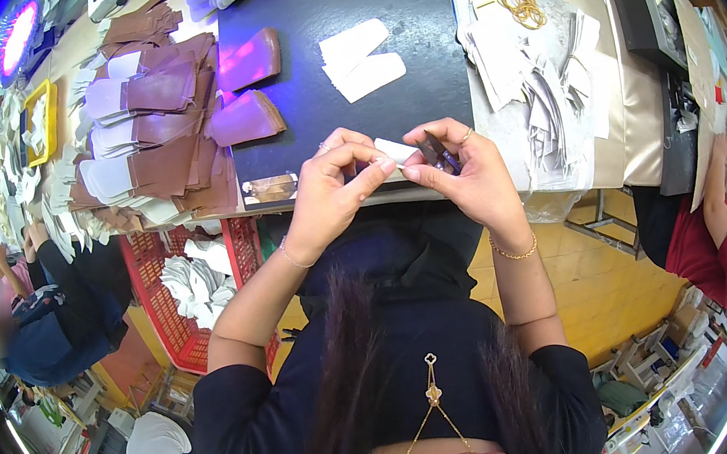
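While most of the stuff around us sits in piles, the piece we're on is one small white strip [392, 150], up in the air between both hands over the near edge of the black mat [413, 3]. Our left hand [333, 187] has it pinched in the fingertips, and our right hand [479, 172] seems to steady the other end while also gripping a dark tool [438, 152], though we can't tell what kind.

As for progress, we'd call this piece mid-handling, nothing finished on it that we can see. Two white pieces [361, 62] lie overlapping on the mat, maybe next or maybe done, hard to say.

Texture-wise, the mat is smooth with a slight sheen, and the white pieces look flat, matte and round-ended. Left of that, the brown pieces [156, 91] look leathery, fanned out in thick stacks. On the right there's a loose bunch of pale strips [544, 105] plus thin yellow loops [523, 8], and below left a red lattice basket [154, 298] with crumpled white bits
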A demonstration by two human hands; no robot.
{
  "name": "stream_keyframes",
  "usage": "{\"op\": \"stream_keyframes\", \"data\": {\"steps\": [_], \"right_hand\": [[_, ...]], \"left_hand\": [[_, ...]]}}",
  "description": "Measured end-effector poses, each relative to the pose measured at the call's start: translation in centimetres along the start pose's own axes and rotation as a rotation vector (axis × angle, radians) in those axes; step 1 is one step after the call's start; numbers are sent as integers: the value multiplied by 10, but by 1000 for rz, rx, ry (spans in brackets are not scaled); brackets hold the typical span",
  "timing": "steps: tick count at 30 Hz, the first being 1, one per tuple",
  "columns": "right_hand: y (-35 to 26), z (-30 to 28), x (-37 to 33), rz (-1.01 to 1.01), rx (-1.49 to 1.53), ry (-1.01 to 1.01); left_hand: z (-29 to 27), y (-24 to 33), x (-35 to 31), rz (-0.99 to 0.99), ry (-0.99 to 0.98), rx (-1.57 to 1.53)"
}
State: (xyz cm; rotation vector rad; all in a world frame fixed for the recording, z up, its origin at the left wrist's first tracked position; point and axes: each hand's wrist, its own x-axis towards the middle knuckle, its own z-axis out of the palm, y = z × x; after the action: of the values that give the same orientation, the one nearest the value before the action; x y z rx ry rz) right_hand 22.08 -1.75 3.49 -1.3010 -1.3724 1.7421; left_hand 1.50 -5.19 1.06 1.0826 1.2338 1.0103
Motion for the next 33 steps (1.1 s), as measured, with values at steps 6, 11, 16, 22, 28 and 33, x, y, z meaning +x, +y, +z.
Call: {"op": "stream_keyframes", "data": {"steps": [6,11,16,22,28,33], "right_hand": [[8,-5,7,120,1,53],[17,-1,24,131,-92,99],[12,9,31,61,-10,68],[10,7,30,131,53,68],[23,17,29,-9,-524,214],[18,13,26,-8,-551,203]], "left_hand": [[-7,-15,-6,170,78,283],[-4,-33,-13,581,33,954],[-4,-48,-14,638,59,1028],[-4,-52,-14,658,82,1006],[-3,-51,-15,654,76,1031],[-3,-51,-14,651,65,1060]]}}
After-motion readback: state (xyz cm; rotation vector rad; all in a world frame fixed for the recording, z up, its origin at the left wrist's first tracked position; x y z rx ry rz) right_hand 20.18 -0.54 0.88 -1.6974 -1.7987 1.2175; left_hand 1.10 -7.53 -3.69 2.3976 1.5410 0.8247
